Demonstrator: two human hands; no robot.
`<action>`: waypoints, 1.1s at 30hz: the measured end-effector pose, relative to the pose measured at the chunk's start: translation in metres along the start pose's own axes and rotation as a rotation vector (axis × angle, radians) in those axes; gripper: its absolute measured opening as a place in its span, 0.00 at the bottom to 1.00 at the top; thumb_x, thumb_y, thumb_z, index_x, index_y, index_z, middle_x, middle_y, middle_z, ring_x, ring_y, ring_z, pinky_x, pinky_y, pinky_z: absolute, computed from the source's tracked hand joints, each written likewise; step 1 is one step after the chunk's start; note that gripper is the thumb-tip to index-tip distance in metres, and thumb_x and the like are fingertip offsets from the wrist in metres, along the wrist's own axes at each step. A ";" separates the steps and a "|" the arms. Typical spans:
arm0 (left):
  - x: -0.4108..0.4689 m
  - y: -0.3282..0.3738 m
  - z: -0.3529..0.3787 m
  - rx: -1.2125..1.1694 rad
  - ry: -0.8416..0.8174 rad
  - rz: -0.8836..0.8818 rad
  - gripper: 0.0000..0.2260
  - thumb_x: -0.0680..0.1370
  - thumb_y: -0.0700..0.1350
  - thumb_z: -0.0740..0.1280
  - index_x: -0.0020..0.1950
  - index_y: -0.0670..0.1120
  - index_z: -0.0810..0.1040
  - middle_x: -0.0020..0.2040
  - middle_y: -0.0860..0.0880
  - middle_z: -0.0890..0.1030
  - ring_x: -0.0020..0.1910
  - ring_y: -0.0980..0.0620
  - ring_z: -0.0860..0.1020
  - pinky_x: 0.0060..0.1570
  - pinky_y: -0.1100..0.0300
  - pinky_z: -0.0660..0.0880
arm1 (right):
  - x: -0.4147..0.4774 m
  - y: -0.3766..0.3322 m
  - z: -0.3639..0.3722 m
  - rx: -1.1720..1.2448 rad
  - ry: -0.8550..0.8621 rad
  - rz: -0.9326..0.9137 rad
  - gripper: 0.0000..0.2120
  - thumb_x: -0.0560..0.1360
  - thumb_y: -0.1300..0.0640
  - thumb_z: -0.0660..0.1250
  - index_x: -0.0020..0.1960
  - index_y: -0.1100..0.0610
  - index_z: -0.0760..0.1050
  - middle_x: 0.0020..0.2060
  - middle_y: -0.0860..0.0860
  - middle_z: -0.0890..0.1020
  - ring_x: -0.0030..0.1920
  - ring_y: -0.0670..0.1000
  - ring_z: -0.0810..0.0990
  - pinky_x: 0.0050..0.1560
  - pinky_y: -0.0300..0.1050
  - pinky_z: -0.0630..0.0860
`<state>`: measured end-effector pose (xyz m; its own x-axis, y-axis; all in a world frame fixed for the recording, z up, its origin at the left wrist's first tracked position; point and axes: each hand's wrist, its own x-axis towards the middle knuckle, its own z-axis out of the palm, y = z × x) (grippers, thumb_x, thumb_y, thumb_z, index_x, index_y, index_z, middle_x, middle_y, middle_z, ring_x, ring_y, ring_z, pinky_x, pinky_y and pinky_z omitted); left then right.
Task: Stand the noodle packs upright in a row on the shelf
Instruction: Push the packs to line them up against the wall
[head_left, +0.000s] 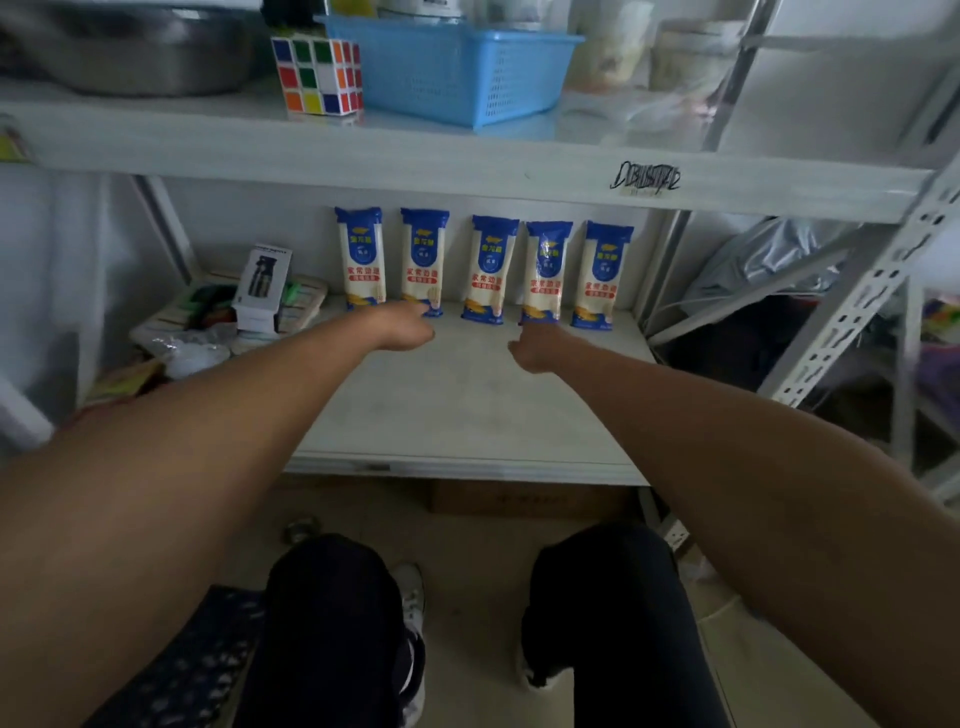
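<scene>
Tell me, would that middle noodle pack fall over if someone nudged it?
Probably. The middle pack is tall and narrow on a small base, leaning on the back wall, so a sideways nudge could tip it. Its glossy wrapper looks slippery. It holds a straight shape, so likely stiff.

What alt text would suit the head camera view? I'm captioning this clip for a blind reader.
Five blue-and-cream noodle packs stand upright in a row against the back of a white shelf, while a person's left hand and right hand reach toward their bases. A multicoloured puzzle cube and a blue plastic basket sit on the shelf above.
</scene>
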<state>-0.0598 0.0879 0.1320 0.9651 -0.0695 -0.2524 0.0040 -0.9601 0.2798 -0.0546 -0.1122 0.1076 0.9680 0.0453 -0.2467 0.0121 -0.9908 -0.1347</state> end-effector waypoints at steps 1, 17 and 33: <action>-0.010 -0.001 -0.004 -0.005 0.008 0.000 0.27 0.82 0.49 0.57 0.81 0.47 0.57 0.81 0.44 0.59 0.78 0.43 0.59 0.75 0.51 0.58 | -0.008 0.002 -0.002 0.003 0.002 -0.004 0.19 0.83 0.57 0.55 0.70 0.64 0.71 0.67 0.62 0.75 0.68 0.62 0.73 0.67 0.54 0.70; 0.021 -0.015 0.009 0.008 0.062 0.001 0.25 0.82 0.49 0.57 0.79 0.46 0.60 0.79 0.43 0.62 0.76 0.41 0.63 0.74 0.50 0.61 | 0.034 0.028 0.006 0.027 0.097 -0.012 0.26 0.83 0.47 0.55 0.75 0.63 0.62 0.73 0.61 0.68 0.71 0.61 0.70 0.68 0.52 0.68; 0.267 -0.027 0.124 -0.354 0.033 -0.007 0.28 0.82 0.49 0.57 0.81 0.50 0.55 0.81 0.46 0.57 0.79 0.45 0.59 0.75 0.52 0.59 | 0.259 0.024 0.106 0.362 0.153 0.088 0.22 0.80 0.57 0.56 0.74 0.60 0.65 0.68 0.58 0.72 0.65 0.57 0.75 0.50 0.44 0.70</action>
<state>0.1652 0.0615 -0.0577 0.9727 -0.0489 -0.2269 0.0955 -0.8067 0.5832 0.1700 -0.1112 -0.0611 0.9879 -0.0843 -0.1299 -0.1350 -0.8797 -0.4559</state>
